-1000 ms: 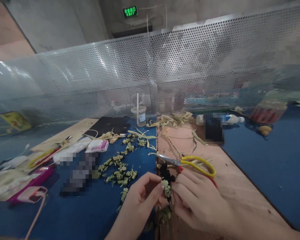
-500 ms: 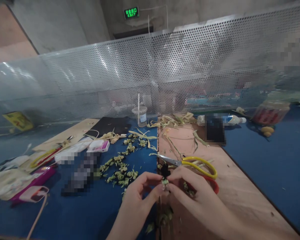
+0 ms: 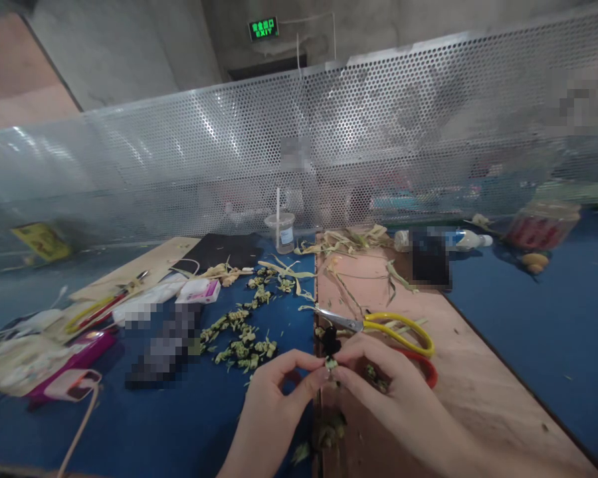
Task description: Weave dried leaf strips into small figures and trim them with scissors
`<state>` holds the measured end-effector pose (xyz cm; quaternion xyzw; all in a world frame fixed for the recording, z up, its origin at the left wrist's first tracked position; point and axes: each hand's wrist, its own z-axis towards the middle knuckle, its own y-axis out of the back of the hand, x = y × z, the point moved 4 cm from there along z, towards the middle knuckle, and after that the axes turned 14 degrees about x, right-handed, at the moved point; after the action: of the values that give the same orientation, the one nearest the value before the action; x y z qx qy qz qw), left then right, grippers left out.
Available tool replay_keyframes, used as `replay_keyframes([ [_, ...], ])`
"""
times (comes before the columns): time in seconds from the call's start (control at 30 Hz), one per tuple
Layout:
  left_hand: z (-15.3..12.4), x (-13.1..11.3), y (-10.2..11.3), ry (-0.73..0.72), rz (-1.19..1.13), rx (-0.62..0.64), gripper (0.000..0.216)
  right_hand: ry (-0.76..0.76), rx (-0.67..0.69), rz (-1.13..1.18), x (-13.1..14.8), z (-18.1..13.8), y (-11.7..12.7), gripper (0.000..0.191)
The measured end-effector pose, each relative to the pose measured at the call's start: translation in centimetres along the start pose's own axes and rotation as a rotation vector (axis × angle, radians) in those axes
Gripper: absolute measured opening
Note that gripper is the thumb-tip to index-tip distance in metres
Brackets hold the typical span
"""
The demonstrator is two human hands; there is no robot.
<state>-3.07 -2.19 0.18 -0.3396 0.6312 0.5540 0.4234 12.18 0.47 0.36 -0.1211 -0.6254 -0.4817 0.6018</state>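
1. Pinching at the middle of the view, the left hand closes its thumb and forefinger on a small pale green leaf knot; its other fingers curl loosely underneath.
2. The right hand meets it from the other side, thumb and forefinger tips shut on the same knot, so the fingertips of both hands nearly touch.
3. The knot sits raised just above the seam where the blue table cover meets the bare plywood board.
4. A small black clump stands just above the knot; whether it is joined to the knot cannot be told.
5. Greenish bits show under the right hand's fingers; whether they are held or lie on the board cannot be told.
6. Yellow-handled scissors lie on the board just beyond the right hand, blades pointing left, with a red loop handle beside them.
7. Many green leaf knots lie scattered on the blue cover, beyond the left hand.
8. Farther back, a clear plastic cup with a white straw stands near dry leaf strips, in front of a perforated metal screen.
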Motion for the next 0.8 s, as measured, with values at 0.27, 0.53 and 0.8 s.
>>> replay_keyframes([
  [0.27,0.0,-0.5,-0.1,-0.014,0.014,0.060,0.021,-0.014,0.000,0.007,-0.6,-0.1,0.2,0.012],
  [0.53,2.3,-3.1,0.4,-0.108,-0.095,0.212,0.017,0.007,-0.148,-0.037,-0.3,0.1,2.1,0.013],
  [0.8,6.1,-2.0,-0.7,-0.156,-0.587,0.426,0.025,0.090,-0.241,0.015,-0.6,0.8,3.0,0.009],
])
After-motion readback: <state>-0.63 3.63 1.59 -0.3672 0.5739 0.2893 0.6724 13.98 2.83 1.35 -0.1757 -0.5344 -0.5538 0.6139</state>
